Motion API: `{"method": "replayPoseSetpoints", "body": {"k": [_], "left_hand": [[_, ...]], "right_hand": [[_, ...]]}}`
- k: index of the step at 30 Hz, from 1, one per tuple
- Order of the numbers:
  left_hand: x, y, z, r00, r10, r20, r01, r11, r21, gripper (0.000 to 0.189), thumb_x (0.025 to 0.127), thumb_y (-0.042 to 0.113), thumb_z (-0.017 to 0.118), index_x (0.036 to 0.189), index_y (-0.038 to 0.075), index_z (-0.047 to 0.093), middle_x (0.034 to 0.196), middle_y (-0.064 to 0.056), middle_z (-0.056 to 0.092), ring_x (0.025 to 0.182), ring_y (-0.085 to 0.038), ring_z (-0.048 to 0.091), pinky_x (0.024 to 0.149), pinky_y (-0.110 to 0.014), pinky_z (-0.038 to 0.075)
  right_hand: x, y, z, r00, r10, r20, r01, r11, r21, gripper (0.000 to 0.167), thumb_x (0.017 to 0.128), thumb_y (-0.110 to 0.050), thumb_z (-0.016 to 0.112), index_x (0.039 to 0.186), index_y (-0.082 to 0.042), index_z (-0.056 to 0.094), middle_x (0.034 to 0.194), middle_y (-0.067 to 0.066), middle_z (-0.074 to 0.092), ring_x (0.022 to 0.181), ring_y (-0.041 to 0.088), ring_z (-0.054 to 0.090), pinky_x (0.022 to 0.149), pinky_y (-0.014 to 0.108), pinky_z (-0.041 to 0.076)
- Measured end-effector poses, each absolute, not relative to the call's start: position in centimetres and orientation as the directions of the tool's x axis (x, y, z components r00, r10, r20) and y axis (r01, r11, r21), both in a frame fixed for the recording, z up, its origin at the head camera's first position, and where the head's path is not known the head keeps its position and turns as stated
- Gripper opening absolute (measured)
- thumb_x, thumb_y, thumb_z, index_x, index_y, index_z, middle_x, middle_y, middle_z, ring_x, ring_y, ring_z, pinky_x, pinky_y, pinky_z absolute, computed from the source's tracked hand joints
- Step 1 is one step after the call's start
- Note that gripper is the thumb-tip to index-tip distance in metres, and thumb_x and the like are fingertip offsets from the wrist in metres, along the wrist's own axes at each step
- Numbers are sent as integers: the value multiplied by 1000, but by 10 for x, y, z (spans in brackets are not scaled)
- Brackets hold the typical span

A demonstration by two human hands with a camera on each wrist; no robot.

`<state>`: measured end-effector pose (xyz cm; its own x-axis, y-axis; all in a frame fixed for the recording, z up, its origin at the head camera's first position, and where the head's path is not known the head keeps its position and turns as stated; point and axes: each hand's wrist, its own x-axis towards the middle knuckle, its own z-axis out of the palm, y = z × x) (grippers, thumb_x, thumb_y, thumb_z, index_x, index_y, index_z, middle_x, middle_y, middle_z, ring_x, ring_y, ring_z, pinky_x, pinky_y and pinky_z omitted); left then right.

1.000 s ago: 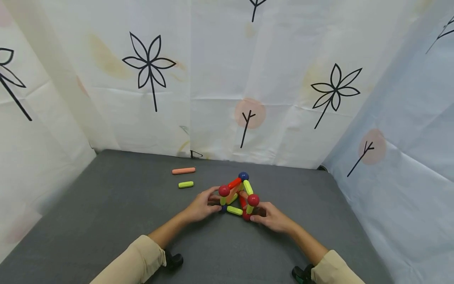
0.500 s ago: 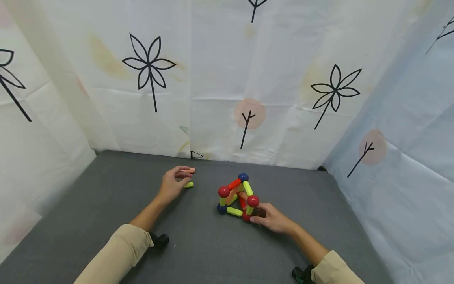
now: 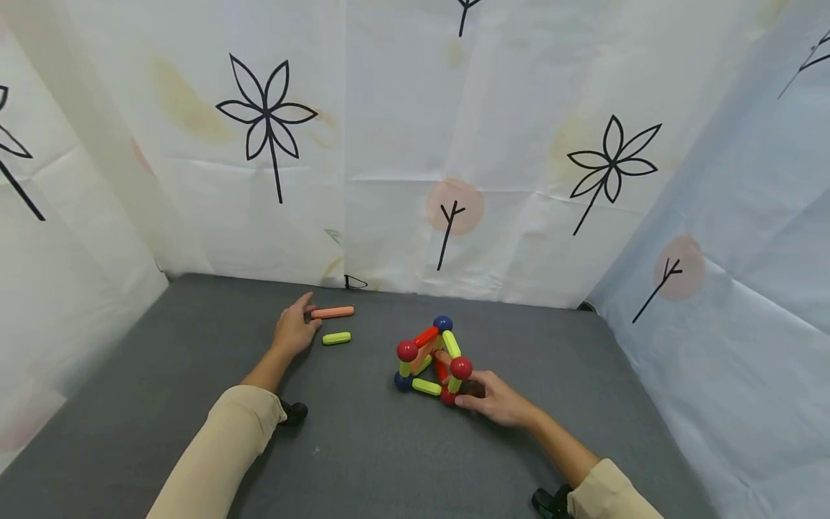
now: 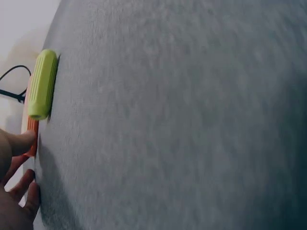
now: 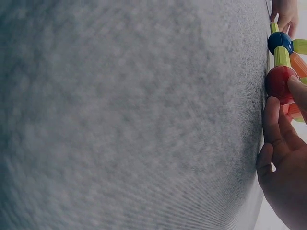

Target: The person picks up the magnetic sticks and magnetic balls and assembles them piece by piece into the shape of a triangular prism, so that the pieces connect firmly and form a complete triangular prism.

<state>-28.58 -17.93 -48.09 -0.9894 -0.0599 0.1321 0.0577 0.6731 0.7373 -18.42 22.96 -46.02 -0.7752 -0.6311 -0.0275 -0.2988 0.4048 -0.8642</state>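
My left hand [image 3: 295, 330] is at the left end of an orange magnetic rod [image 3: 333, 312] lying far back on the table; in the left wrist view its thumb [image 4: 25, 140] and a finger pinch the rod's end. A shorter lime-green rod [image 3: 336, 338] lies just in front of it. Right of centre stands a frame of magnetic rods and balls, with a red rod [image 3: 426, 336], blue balls [image 3: 443, 324] and upper red balls [image 3: 407, 351]. My right hand [image 3: 502, 400] holds the lower red ball [image 5: 279, 85] at its near right corner, thumb against it.
The grey tabletop [image 3: 389, 454] surrounds the frame and loose rods. A white cloth [image 3: 389, 144] with printed plants hangs behind the table and along both sides. Black wrist straps [image 3: 293, 413] show below both rolled sleeves.
My left hand has let go of the frame's blue ball and moved back and left to the orange rod. My right hand keeps its hold on the red ball.
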Motion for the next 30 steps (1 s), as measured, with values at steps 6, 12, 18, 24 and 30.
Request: {"method": "replayPoseSetpoints", "body": {"k": [6, 12, 18, 24, 30], "left_hand": [[-284, -178, -479, -965, -132, 228, 97, 626, 774, 56, 92, 1, 69, 144, 1, 46, 118, -23, 68, 104, -42, 62, 97, -58, 40], [-276, -191, -468, -963, -123, 238, 170, 409, 897, 57, 92, 3, 69, 144, -1, 44, 117, -28, 66, 108, -39, 64, 86, -38, 54], [-255, -203, -450, -973, 8, 232, 226, 258, 940, 62, 91, 10, 73, 145, 2, 44, 111, -25, 69, 92, -11, 69, 76, -16, 52], [-224, -195, -443, -960, 190, 204, 242, 207, 948, 61, 90, 7, 74, 143, 1, 45, 105, -22, 71, 88, -5, 69, 76, -21, 55], [-196, -166, -452, -939, 304, 159, 192, 83, 978, 65, 86, -1, 75, 142, -6, 42, 107, -27, 68, 91, -12, 71, 78, -25, 56]], "right_hand": [[-184, 228, -461, -778, -628, -16, -312, 407, -858, 32, 97, -11, 64, 128, -1, 62, 118, 13, 66, 94, 22, 61, 80, 27, 50], [-184, 229, -462, -781, -624, -16, -311, 412, -857, 32, 97, -12, 64, 127, -1, 62, 116, 12, 67, 93, 20, 61, 80, 27, 50], [-184, 231, -462, -786, -618, -23, -310, 426, -850, 32, 97, -12, 65, 127, -1, 63, 112, 11, 67, 91, 20, 61, 78, 27, 50], [-184, 232, -462, -799, -599, -56, -282, 456, -844, 34, 97, -13, 65, 128, -1, 62, 111, 9, 68, 90, 19, 61, 78, 27, 50], [-183, 231, -462, -792, -609, -39, -296, 440, -848, 34, 97, -13, 65, 129, 0, 62, 112, 10, 68, 92, 20, 61, 79, 28, 50]]}}
